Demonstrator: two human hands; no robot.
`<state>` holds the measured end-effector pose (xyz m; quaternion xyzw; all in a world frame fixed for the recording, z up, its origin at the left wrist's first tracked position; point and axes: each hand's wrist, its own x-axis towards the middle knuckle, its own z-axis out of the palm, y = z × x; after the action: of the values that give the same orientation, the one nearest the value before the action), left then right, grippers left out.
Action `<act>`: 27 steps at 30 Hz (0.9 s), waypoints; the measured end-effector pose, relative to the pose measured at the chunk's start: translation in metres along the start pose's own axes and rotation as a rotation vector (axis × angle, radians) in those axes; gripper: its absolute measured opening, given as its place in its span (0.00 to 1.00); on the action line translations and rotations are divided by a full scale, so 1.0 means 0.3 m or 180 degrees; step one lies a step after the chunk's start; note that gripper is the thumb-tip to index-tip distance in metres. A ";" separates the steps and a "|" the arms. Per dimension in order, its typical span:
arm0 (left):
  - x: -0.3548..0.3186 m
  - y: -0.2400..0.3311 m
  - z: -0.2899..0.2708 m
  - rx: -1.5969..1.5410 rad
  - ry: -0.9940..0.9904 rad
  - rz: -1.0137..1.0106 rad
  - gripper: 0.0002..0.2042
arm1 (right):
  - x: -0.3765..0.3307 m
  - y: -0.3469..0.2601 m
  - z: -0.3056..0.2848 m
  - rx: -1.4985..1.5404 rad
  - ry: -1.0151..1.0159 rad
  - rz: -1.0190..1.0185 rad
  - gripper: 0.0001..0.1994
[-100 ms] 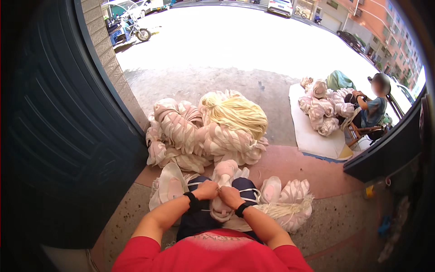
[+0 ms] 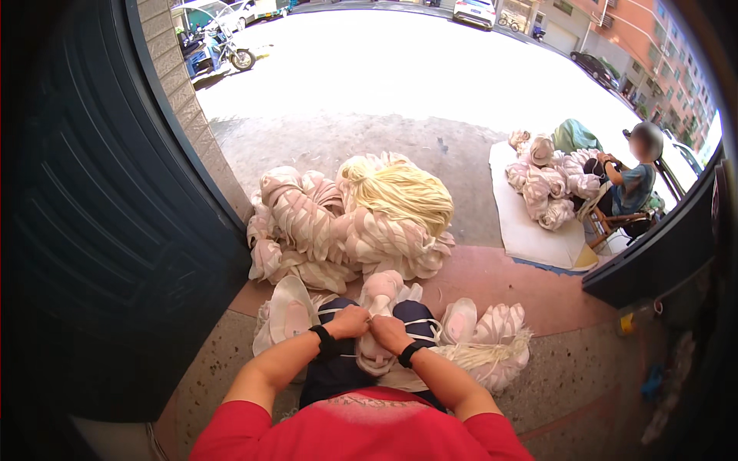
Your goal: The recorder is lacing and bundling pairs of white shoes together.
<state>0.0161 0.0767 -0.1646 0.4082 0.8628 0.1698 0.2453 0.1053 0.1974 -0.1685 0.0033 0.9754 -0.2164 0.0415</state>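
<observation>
A pale pink and white shoe upper (image 2: 374, 359) lies across my lap between my dark-clad knees. Over its middle my left hand (image 2: 351, 322) and my right hand (image 2: 390, 333) almost meet, both closed with fingertips pinched. White lace (image 2: 436, 329) loops out beside the right hand, and more shows by the left; the ends inside my fingers are hidden. By my left knee sits another pale upper (image 2: 292, 316). To the right of my right knee rest one more upper (image 2: 460, 321), a stacked roll of uppers (image 2: 501, 324) and a cream bundle of laces (image 2: 480, 355).
Ahead lies a large heap of nested uppers (image 2: 307, 219), topped by a yellowish hank of laces (image 2: 403, 188). A dark door (image 2: 115, 230) stands at left. Far right, a seated person (image 2: 634, 184) works beside more uppers (image 2: 542, 184) on a white sheet (image 2: 538, 244).
</observation>
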 end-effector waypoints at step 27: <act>-0.112 0.452 -0.111 -0.1295 0.0485 0.1995 0.06 | -0.235 0.089 -0.287 0.5287 0.0403 0.1941 0.11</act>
<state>0.1001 0.1297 -0.0608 0.5814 0.6605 0.4342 0.1926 0.1694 0.2587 -0.0961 0.3042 0.4606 -0.8334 0.0276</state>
